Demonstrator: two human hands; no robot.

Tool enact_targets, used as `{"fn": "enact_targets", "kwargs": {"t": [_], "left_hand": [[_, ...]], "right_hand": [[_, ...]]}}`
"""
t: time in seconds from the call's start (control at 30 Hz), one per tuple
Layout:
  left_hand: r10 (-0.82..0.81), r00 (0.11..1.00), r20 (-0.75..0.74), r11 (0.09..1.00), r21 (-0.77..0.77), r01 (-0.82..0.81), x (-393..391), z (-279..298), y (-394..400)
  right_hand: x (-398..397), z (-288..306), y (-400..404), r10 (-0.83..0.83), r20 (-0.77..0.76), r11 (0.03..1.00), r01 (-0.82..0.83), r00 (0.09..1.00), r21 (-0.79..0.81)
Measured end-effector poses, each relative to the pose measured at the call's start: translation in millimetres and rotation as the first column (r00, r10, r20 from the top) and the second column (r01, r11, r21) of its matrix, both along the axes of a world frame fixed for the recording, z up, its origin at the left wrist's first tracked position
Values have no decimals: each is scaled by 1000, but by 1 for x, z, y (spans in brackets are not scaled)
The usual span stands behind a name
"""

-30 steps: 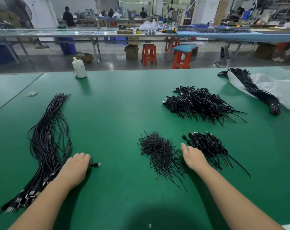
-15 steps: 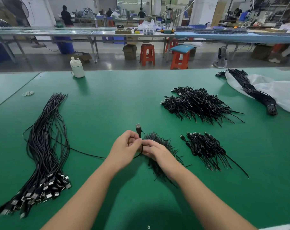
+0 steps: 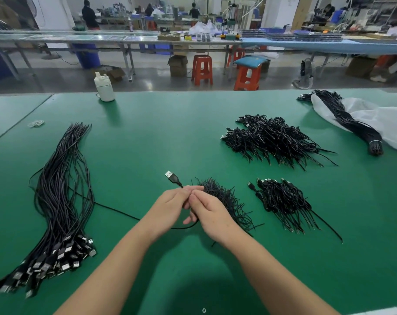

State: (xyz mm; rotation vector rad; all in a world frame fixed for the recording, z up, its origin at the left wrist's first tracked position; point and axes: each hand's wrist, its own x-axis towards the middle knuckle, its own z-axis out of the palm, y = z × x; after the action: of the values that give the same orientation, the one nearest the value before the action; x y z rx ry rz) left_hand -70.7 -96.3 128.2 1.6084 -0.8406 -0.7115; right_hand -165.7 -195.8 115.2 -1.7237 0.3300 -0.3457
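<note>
At the near-left edge of the tie heap (image 3: pixel 224 198), both hands meet above the green table (image 3: pixel 147 133). Left hand (image 3: pixel 169 208): fingertips pinch the USB cable (image 3: pixel 173 177) just below its plug, which sticks up and away, metal end clear of the fingers. Right hand (image 3: pixel 212 215): fingers curled, pinching the same cable beside the left fingertips; whether it also holds a tie, cannot tell. Cable loops under the hands, then trails flat on the table to the left of the heap, toward the long cable bundle (image 3: pixel 59 201), which lies well left of the heap with its plugs at the near end. Just right of the heap: small pile of short leads (image 3: pixel 281 201). Beyond the heap and to the right: larger pile of the same (image 3: pixel 272 142). Far right of the heap: white bag (image 3: pixel 379 119), lying slack, a banded cable bundle (image 3: pixel 351 126) across it, not plainly inside. Far beyond the heap to the left, at the table's back edge: white bottle (image 3: pixel 104 87), capped, contents not visible. Rubber bands (image 3: pixel 36 123) far left.
</note>
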Motion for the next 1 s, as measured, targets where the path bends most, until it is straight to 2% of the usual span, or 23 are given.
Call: {"fn": "enact_targets", "kwargs": {"t": [0.13, 0.2, 0.23, 0.27, 0.3, 0.33, 0.37, 0.43, 0.47, 0.5, 0.53, 0.6, 0.67, 0.7, 0.73, 0.77, 0.8, 0.83, 0.9, 0.97, 1.0], "left_hand": [[83, 995, 50, 995, -62, -79, 2, 1, 2], [196, 980, 45, 968, -168, -186, 4, 6, -2], [244, 968, -64, 932, -261, -252, 7, 13, -5], [220, 945, -242, 881, -367, -299, 10, 20, -6], [123, 902, -414, 835, -449, -320, 15, 26, -6], [-6, 856, -517, 819, -494, -293, 21, 31, -2], [-112, 832, -543, 853, -482, -200, 26, 37, 5], [-304, 807, -507, 939, -303, 163, 28, 42, 17], [-365, 800, -476, 930, -147, 337, 28, 38, 21], [-389, 816, -429, 896, 30, 443, 28, 31, 25], [-372, 845, -383, 861, 197, 469, 27, 24, 27], [-277, 917, -288, 817, 431, 383, 27, 6, 28], [-187, 975, -118, 811, 541, 221, 29, -10, 27], [-147, 989, -17, 835, 535, 133, 31, -16, 26], [-65, 996, 69, 886, 463, 25, 32, -22, 24], [83, 996, 40, 941, 325, -92, 32, -27, 20], [231, 964, -130, 965, 156, -210, 32, -28, 16], [298, 890, -346, 948, -3, -318, 33, -27, 12], [249, 702, -667, 843, -208, -497, 40, -21, 9], [113, 611, -783, 793, -300, -531, 46, -10, 10], [61, 614, -787, 822, -310, -479, 46, -5, 12]], "right_hand": [[1, -7, 5, 47, -7, 996, -46, 999, 71], [2, -15, 10, 91, -39, 986, -85, 995, 146], [2, -19, 11, 106, -56, 978, -94, 993, 186], [2, -24, 12, 112, -83, 973, -92, 990, 213], [2, -28, 13, 109, -111, 969, -81, 988, 232], [3, -32, 13, 100, -131, 964, -64, 986, 257], [3, -35, 12, 90, -141, 953, -44, 986, 299], [6, -37, 9, 74, -133, 913, -13, 988, 408], [9, -37, 6, 69, -121, 890, -6, 990, 455], [11, -37, 4, 68, -112, 876, -5, 991, 483], [12, -36, 3, 69, -108, 873, -8, 992, 487], [14, -34, 2, 72, -126, 893, -8, 989, 451], [15, -35, 3, 60, -150, 917, 5, 987, 400], [15, -37, 3, 50, -153, 925, 12, 987, 380], [15, -38, 3, 44, -148, 928, 15, 988, 372], [14, -38, 3, 49, -139, 929, 6, 989, 370], [13, -40, 5, 66, -132, 931, -13, 989, 365], [12, -42, 7, 92, -134, 934, -39, 987, 355], [8, -50, 16, 140, -163, 942, -80, 977, 327], [7, -58, 24, 137, -184, 941, -69, 973, 332], [8, -59, 26, 112, -181, 927, -38, 977, 373]]}}
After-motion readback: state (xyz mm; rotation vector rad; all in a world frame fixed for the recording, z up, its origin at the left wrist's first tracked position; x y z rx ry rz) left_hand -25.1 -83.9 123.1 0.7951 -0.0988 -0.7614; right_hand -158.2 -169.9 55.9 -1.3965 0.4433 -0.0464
